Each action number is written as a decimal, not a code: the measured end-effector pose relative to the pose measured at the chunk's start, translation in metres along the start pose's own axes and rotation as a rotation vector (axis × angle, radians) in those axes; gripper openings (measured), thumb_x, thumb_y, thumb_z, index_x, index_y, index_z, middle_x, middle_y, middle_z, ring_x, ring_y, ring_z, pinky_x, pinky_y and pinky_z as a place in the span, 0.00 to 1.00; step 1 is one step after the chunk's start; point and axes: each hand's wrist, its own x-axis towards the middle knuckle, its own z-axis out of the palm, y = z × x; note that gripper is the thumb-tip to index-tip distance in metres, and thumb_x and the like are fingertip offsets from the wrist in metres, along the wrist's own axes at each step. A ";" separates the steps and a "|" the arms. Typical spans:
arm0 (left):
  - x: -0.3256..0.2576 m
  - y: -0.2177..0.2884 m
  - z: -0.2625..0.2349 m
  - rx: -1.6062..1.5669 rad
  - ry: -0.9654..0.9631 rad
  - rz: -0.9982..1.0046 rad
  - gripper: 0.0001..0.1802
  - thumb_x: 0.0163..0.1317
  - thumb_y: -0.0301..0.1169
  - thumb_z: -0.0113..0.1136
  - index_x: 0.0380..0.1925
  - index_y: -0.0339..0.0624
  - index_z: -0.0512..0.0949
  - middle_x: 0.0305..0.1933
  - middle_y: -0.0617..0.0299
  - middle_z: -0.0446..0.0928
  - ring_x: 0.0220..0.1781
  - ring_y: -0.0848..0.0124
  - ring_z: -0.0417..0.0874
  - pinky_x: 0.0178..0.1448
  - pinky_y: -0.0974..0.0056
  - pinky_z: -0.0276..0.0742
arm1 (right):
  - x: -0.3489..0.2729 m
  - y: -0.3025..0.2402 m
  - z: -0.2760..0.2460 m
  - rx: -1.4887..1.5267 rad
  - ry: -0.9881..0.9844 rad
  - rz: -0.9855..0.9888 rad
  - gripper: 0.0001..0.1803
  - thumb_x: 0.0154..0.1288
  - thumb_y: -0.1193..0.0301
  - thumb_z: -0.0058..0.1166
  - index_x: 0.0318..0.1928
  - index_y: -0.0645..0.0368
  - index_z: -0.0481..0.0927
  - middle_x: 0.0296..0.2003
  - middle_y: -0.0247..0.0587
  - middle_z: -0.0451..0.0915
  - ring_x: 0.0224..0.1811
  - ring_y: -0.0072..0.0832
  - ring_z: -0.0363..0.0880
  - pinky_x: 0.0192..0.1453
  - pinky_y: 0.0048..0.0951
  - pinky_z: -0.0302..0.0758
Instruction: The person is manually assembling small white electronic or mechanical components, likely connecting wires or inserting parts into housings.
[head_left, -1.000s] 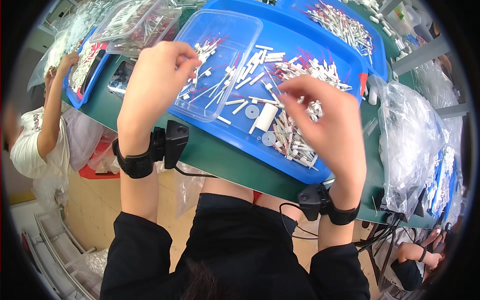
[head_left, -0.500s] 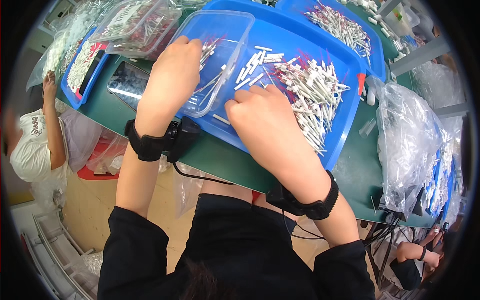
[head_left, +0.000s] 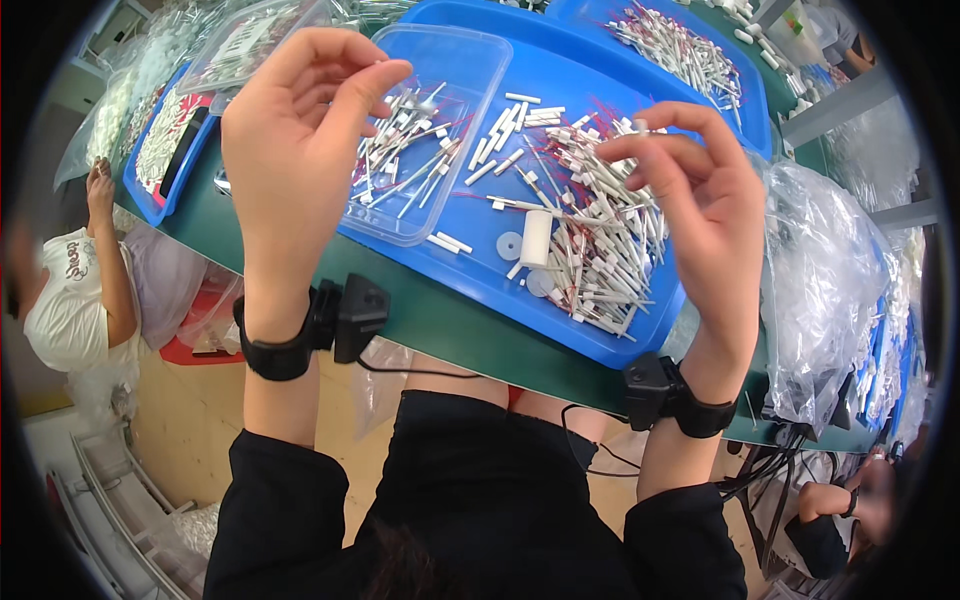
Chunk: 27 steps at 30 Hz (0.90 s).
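My left hand [head_left: 295, 150] is raised over the near left side of a clear plastic tub [head_left: 490, 95]. Its thumb and forefinger come together; anything between them is too small to make out. The tub holds white rods with thin red wires [head_left: 400, 135]. My right hand [head_left: 705, 190] hovers above the right part of a blue tray [head_left: 590, 75], fingers bent and apart, with no held thing visible. Under it lies a heap of white wired rods [head_left: 610, 245]. Beside the heap are a thick white cylinder [head_left: 536, 238], a translucent washer [head_left: 509, 245] and short white tubes [head_left: 495, 135].
A second blue tray [head_left: 755, 95] of wired rods stands behind. At left are a smaller blue tray [head_left: 150, 205] and a lidded clear box [head_left: 245, 45]. A clear plastic bag [head_left: 815, 290] lies at right on the green table [head_left: 440, 330]. Another person [head_left: 85, 290] sits at far left.
Both hands have lifted from tub and tray; the left moved back and left, the right moved right. The thick white cylinder, washer and more rods in the tub have come into view.
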 end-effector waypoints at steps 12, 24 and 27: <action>-0.024 0.012 0.042 0.232 -0.231 0.370 0.09 0.48 0.21 0.71 0.31 0.37 0.81 0.30 0.63 0.81 0.30 0.74 0.82 0.36 0.73 0.74 | -0.009 0.002 0.017 0.063 -0.045 -0.145 0.05 0.60 0.79 0.60 0.38 0.63 0.83 0.31 0.34 0.84 0.30 0.17 0.80 0.37 0.19 0.75; -0.022 0.022 0.046 0.368 -0.202 0.570 0.12 0.39 0.23 0.74 0.25 0.40 0.80 0.26 0.64 0.78 0.30 0.67 0.77 0.35 0.68 0.73 | -0.010 0.000 0.010 -0.210 -0.077 -0.248 0.06 0.56 0.80 0.62 0.35 0.61 0.84 0.28 0.38 0.82 0.27 0.25 0.81 0.32 0.22 0.75; -0.023 0.020 0.050 0.389 -0.230 0.631 0.15 0.40 0.25 0.75 0.31 0.42 0.81 0.28 0.64 0.80 0.33 0.65 0.78 0.38 0.66 0.73 | -0.011 -0.003 0.005 -0.299 -0.117 -0.268 0.06 0.56 0.81 0.61 0.36 0.62 0.83 0.29 0.39 0.82 0.27 0.26 0.81 0.32 0.22 0.76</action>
